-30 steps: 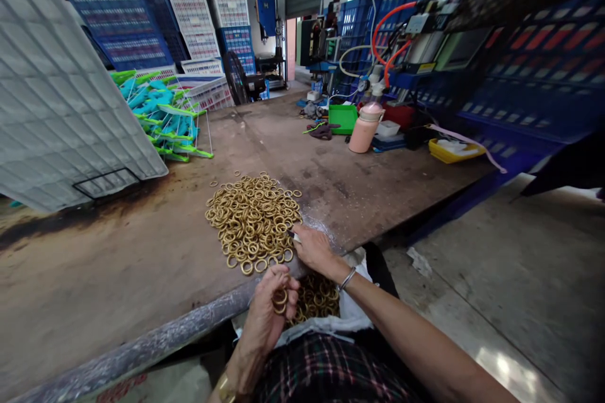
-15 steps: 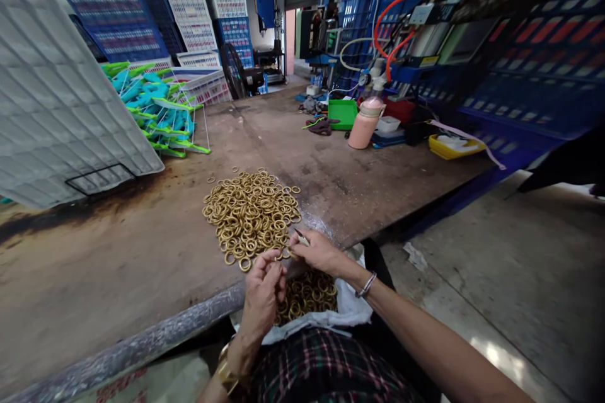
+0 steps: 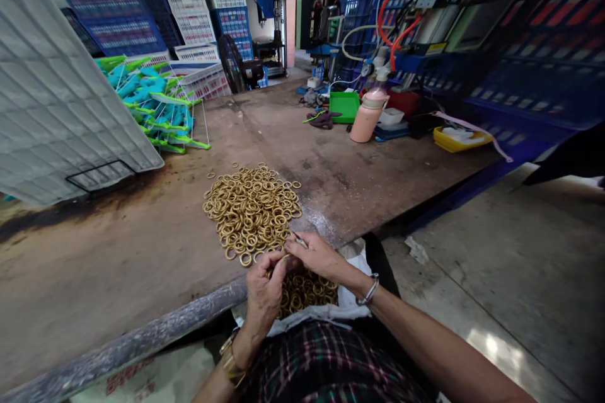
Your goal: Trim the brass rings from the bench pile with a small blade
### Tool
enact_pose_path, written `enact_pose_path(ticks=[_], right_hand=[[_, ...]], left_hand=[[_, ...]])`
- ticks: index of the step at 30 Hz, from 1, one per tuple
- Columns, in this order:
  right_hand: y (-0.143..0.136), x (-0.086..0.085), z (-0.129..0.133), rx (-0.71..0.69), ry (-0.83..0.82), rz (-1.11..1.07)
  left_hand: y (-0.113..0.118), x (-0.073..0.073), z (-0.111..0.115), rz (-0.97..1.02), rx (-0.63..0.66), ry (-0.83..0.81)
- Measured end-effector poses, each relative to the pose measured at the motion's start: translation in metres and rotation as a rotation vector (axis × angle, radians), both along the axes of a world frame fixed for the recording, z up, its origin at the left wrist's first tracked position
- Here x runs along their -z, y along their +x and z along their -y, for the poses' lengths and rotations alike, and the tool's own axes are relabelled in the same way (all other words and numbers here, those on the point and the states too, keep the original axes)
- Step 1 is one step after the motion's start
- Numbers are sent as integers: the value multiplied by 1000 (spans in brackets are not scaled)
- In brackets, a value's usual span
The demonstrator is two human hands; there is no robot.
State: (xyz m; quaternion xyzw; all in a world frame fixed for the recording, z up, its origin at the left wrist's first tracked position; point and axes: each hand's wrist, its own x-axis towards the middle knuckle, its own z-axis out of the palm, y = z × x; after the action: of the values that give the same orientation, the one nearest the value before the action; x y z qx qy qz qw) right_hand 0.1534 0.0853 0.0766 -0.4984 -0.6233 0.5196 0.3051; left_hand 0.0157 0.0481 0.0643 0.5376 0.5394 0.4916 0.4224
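A heap of brass-coloured rings (image 3: 253, 208) lies on the brown table near its front edge. Just in front of it, my left hand (image 3: 265, 283) pinches a ring between thumb and forefinger. My right hand (image 3: 314, 256) touches the left fingertips and is closed on a small pointed tool (image 3: 299, 240), whose dark tip points up and left. Below both hands, a white sack (image 3: 352, 301) lies open at the table edge, with more rings (image 3: 309, 293) inside.
A grey crate (image 3: 70, 94) leans at the left beside green and turquoise plastic pieces (image 3: 155, 104). Farther back on the table (image 3: 118, 252) are a green tray (image 3: 344, 107), a pink bottle (image 3: 367, 116) and a yellow tray (image 3: 460, 138). Machinery and stacked crates stand behind.
My hands have come together, the right moving slightly left toward the left fingertips. The view has shifted a little.
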Motion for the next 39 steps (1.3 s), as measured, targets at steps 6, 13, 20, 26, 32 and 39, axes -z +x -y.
enact_pose_path(ticks=[6,13,20,26,32,39], right_hand=[[-2,-3,4,-10,131,135],[-1,2,1,-43,11,-23],[3,2,2,4,183,219],[2,3,11,-172,391,590],[0,-1,11,-230,408,728],[-2,-3,13,-260,386,792]], left_hand=[[1,-6,0,78,27,-125],[1,-8,2,414,209,-423],[3,-9,3,498,159,-412],[4,-9,2,413,129,-395],[4,-9,3,327,105,-361],[3,-6,4,304,102,-345]])
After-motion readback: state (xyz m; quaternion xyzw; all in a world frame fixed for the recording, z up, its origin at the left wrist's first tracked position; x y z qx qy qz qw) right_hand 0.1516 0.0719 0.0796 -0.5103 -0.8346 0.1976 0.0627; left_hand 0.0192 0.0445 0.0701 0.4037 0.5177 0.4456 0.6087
